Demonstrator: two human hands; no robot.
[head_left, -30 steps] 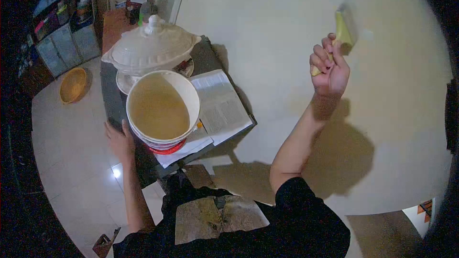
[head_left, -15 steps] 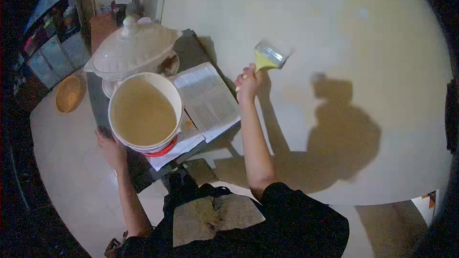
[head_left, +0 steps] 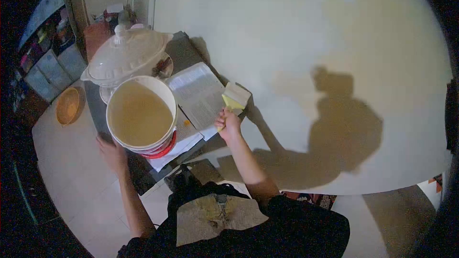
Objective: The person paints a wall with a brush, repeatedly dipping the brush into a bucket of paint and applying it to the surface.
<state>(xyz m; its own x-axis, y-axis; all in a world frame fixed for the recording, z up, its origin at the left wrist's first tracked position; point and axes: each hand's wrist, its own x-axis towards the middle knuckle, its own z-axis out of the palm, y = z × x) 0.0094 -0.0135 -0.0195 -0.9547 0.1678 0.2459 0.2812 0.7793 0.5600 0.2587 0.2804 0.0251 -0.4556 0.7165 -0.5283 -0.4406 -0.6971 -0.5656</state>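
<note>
Clasping the brush (head_left: 234,97) in the right fingers (head_left: 223,116); cannot tell if gripping the surface (head_left: 184,51) with the left fingers (head_left: 101,142). Seemingly partway, given the patchy wall (head_left: 287,28) beyond the right fingers and ample liquid (head_left: 138,119) in the bucket (head_left: 162,91) to their left.

Single head-worn camera looking forward and steeply down over wearer's shirt (head_left: 306,229), which is filling bottom edge at close range. Wide lens curving straight lines, darkening frame's corners. Left hand (head_left: 113,155) and right hand (head_left: 231,123) both showing in mid-range. View peering into bucket (head_left: 163,91) from above, taking in wall (head_left: 287,28) at right, floor (head_left: 71,177) at left, shelf (head_left: 45,69) farther off.
</note>
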